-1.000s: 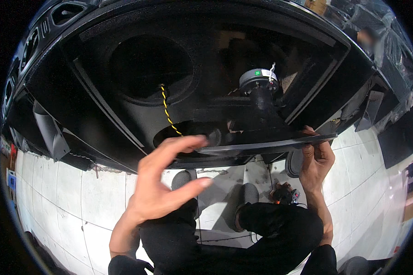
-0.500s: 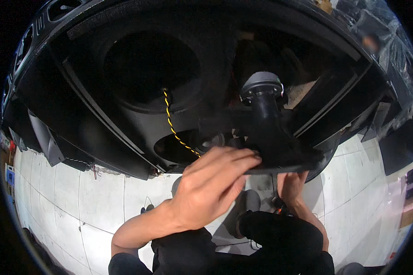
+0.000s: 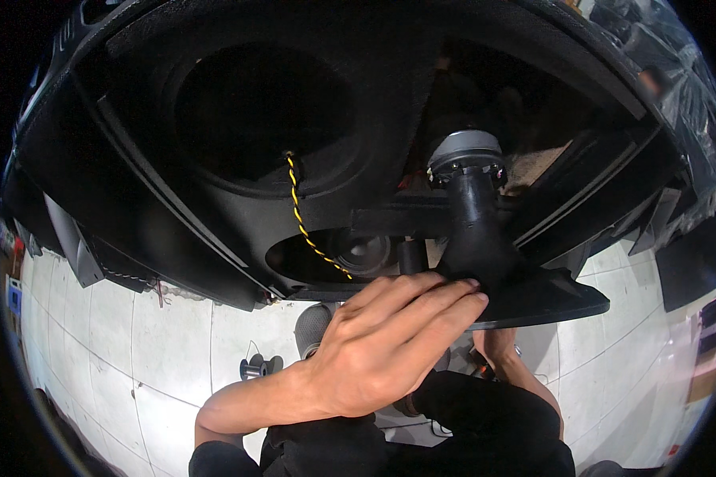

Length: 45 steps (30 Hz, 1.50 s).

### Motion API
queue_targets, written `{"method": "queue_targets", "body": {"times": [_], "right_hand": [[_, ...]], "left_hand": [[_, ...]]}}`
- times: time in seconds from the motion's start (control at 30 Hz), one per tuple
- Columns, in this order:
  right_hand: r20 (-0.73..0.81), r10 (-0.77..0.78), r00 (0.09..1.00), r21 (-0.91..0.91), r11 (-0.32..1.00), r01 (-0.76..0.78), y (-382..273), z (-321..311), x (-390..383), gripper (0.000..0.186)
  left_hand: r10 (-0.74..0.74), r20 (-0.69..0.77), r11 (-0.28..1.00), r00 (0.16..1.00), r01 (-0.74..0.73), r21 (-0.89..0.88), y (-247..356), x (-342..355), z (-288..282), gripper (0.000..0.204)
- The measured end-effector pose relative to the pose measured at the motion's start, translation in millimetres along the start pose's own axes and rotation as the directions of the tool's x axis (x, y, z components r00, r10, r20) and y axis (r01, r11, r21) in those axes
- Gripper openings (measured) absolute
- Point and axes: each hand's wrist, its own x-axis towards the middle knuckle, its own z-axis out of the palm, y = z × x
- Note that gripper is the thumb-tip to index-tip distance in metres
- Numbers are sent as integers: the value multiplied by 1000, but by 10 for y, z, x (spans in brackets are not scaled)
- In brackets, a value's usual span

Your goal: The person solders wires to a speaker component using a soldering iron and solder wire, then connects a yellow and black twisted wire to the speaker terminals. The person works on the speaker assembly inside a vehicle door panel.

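A black speaker horn (image 3: 525, 290) with a round grey driver (image 3: 468, 151) on its neck hangs in front of a large black speaker cabinet (image 3: 378, 103). My left hand (image 3: 386, 342) curls its fingers over the horn's near left edge and grips it. Below the horn's rim shows my right hand (image 3: 495, 343); the horn hides its fingers. A yellow-and-black twisted wire (image 3: 298, 211) comes out of a hole in the cabinet and runs down toward a round speaker (image 3: 363, 250) in the lower opening.
Clear plastic wrapping (image 3: 668, 71) lies at the far right. White floor tiles (image 3: 175, 342) spread below the cabinet, with a spool (image 3: 252, 369) near my left forearm. My dark-clothed legs (image 3: 477, 413) are beneath my hands.
The horn with its driver has shifted slightly right and down, its flange now tilted into fuller view. My left hand has moved right with it; my right hand has moved a little down.
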Motion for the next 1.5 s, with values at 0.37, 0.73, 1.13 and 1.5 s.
{"method": "queue_targets", "body": {"times": [0.37,0.73,1.13,1.5], "right_hand": [[151,93,984,632,757,-169,-653,472,16,46],[164,-100,981,583,812,-14,-945,551,280,34],[693,207,691,-294,956,9,-1246,435,-6,30],[863,416,286,-487,834,260,-1463,500,53,50]], "left_hand": [[-49,-62,969,997,62,239,80,67,-147,44],[84,-290,870,953,72,488,4,733,-45,43],[118,-253,691,960,104,716,79,320,-391,32],[37,-145,630,989,89,771,-74,-125,-1185,24]]}}
